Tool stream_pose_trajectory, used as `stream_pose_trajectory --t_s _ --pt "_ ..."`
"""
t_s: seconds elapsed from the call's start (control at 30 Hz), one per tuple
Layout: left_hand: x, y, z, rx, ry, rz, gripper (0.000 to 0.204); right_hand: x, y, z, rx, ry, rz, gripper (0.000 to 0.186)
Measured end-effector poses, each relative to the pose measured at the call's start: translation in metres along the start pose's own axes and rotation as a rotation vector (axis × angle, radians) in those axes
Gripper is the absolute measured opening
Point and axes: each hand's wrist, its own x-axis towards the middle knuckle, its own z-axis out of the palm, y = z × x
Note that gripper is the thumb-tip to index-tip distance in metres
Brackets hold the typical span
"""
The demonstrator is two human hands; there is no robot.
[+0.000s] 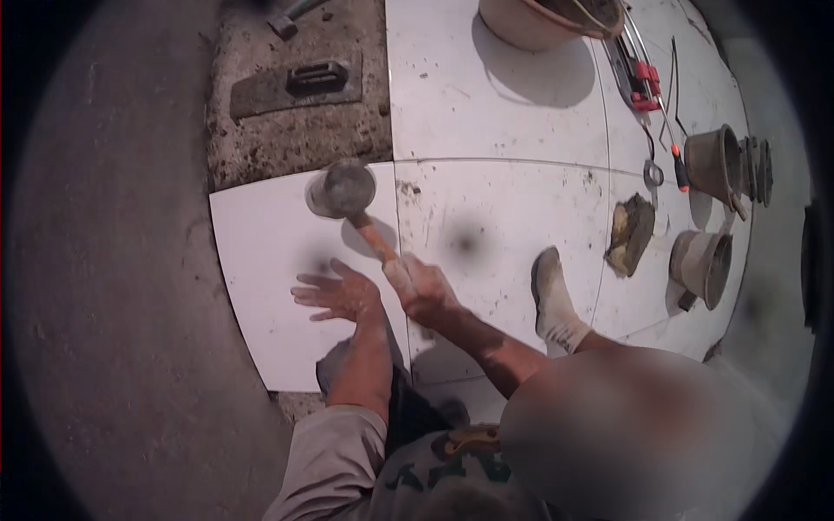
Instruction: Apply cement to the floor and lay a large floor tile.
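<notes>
My right hand (424,291) is wrapped round the wooden handle of a rubber mallet (349,187). The mallet's grey round head is over the far edge of a white floor tile (261,260); whether it touches the tile I cannot tell. Just left of the handle, my left hand (339,293) is spread with fingers apart, over the same tile, holding nothing. Beyond that tile lies a bed of rough mortar (295,156), with a flat trowel (300,85) resting on it.
Laid white tiles (495,217) stretch to the right. On them are a dirty sponge (630,234), a large bucket (530,24), two smaller buckets (712,161), a tile cutter (641,82) and an orange-handled screwdriver (679,169). Another tool (285,23) lies on the mortar. Grey floor (122,260) borders the left.
</notes>
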Motion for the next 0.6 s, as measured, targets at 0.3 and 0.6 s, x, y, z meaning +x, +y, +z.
stream_pose_trajectory --t_s 0.3,0.6 --pt "0.003 -0.003 -0.007 -0.200 -0.159 0.005 0.082 -0.008 0.010 0.012 -0.342 0.076 -0.153 0.016" --pt "0.010 -0.006 -0.005 -0.233 -0.187 0.040 0.079 0.001 0.034 0.000 0.103 -0.096 0.113 0.011"
